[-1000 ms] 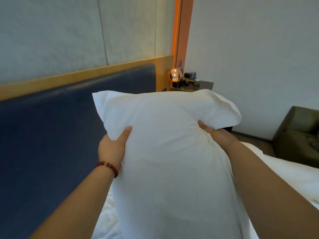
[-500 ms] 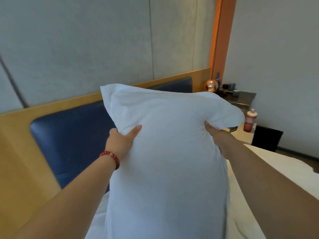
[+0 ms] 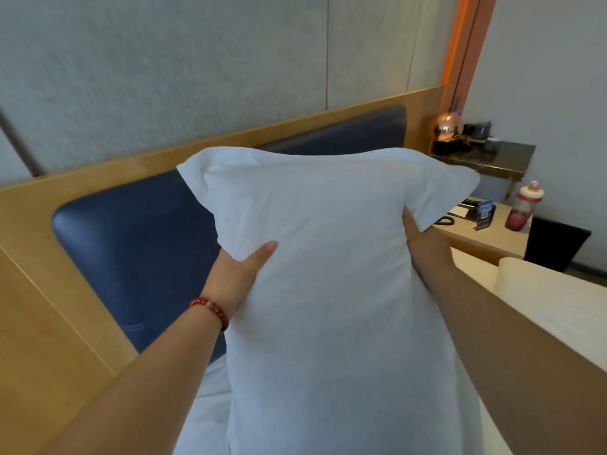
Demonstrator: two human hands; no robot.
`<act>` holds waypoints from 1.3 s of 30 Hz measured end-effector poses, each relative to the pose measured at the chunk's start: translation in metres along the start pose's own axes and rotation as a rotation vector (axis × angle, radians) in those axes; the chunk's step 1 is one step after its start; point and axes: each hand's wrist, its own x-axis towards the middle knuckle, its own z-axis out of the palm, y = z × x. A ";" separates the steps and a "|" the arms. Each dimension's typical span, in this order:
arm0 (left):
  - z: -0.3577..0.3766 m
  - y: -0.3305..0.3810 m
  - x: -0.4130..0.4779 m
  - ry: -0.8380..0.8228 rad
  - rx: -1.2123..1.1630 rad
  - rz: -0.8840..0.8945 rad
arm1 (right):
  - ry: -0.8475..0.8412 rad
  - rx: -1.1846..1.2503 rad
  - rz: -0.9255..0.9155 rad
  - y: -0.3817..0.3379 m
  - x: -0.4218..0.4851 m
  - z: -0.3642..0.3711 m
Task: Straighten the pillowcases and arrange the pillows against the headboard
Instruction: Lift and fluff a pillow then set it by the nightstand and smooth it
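Observation:
A white pillow (image 3: pixel 328 274) in its pillowcase stands upright in front of me, filling the middle of the view. My left hand (image 3: pixel 236 274), with a red bead bracelet on the wrist, grips its left side. My right hand (image 3: pixel 417 238) grips its right side just under the top right corner. Behind the pillow is the headboard (image 3: pixel 138 251), a blue padded panel in a light wooden frame. The pillow's lower end is out of view.
White bed linen (image 3: pixel 210 405) lies below the pillow. To the right stand a bedside table (image 3: pixel 479 231) with a red bottle (image 3: pixel 522 208) and cards, a dark shelf (image 3: pixel 492 159) with a copper globe lamp (image 3: pixel 448 128), and a black bin (image 3: pixel 555 241).
My view has swung left and pulled back, showing more of the headboard and the bedside table. The pillow stays upright in both hands, carried toward the headboard.

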 end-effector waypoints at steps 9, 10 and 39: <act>0.014 -0.006 0.029 0.277 -0.148 -0.131 | -0.039 -0.194 -0.129 -0.054 0.067 0.034; 0.014 -0.016 0.030 0.293 -0.146 -0.158 | -0.074 -0.162 -0.109 -0.047 0.066 0.038; 0.115 0.018 0.227 -0.422 -0.380 -0.021 | 0.792 -0.018 0.094 -0.088 0.040 -0.012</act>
